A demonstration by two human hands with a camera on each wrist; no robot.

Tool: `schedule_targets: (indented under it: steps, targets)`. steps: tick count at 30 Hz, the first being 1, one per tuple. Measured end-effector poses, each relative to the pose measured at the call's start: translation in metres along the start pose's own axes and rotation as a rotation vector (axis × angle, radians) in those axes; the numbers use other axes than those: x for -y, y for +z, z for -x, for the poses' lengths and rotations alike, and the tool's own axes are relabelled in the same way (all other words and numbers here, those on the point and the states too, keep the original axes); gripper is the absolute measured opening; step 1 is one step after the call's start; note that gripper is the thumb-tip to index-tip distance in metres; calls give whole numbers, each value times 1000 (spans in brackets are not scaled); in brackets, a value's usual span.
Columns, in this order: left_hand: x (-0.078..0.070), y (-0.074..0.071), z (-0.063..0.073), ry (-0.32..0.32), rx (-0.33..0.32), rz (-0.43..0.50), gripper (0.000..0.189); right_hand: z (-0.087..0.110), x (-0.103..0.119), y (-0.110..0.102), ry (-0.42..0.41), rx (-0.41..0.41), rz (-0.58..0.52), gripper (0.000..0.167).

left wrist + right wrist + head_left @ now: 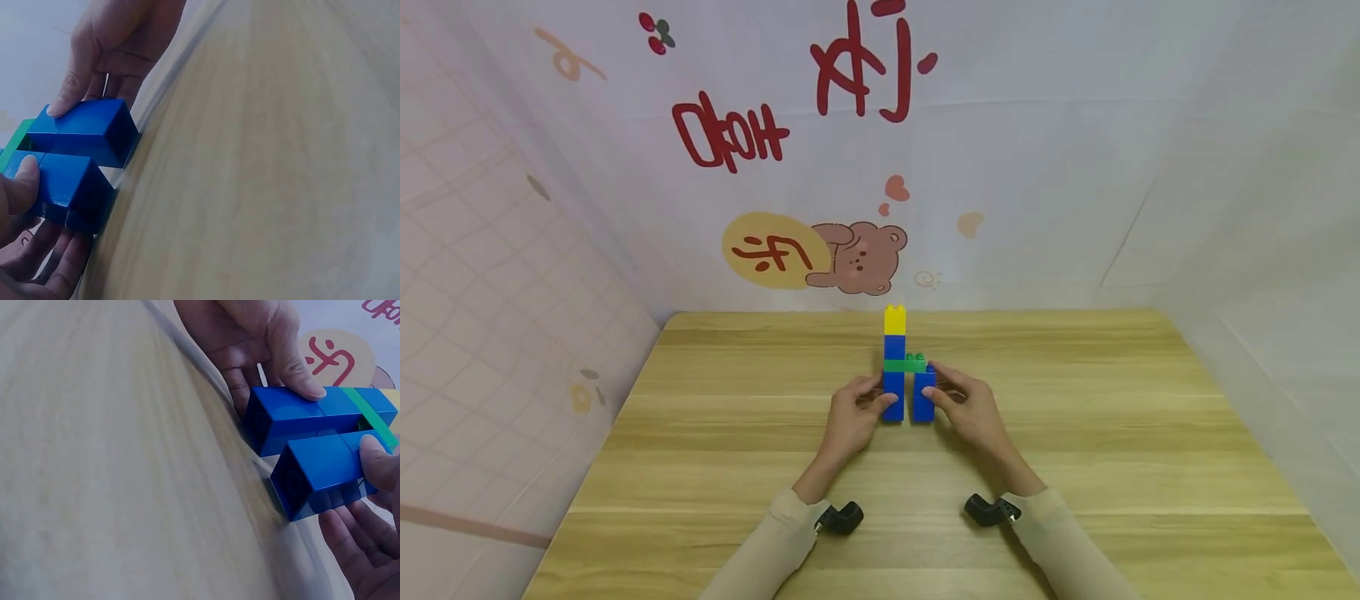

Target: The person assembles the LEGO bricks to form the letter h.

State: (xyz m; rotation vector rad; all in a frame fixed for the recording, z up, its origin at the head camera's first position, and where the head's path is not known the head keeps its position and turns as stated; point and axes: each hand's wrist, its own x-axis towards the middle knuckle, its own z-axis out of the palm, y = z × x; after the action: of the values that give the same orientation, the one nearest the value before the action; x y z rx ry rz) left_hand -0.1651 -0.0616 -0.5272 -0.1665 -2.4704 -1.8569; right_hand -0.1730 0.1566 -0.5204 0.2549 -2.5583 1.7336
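A building-block structure stands upright around the middle of the table. Its left blue column (893,396) and right blue column (923,406) are joined by a flat green brick (904,366). Above the green brick's left end sit a blue brick (894,347) and, topmost, a yellow brick (895,321). My left hand (850,421) grips the left column, thumb on its near face. The right column is pinched by my right hand (976,412), its thumb (377,464) also in front. A blue stud shows beside the green brick's right end.
The wooden table (737,467) extends around both arms. Behind it hangs a white cloth (1045,150) printed with a bear and red characters. More cloth closes off the left and right sides. Black wrist cameras (842,518) sit at both sleeves.
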Motion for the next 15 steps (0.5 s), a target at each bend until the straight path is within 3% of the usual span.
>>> schedule_targets:
  steps: [8,15]
  targets:
    - [1,0,1,38,-25,10,46,1,-2,1,-41,-36,20,49]
    - [1,0,2,-12,-25,-40,43,3,1,1,4,-51,31,48]
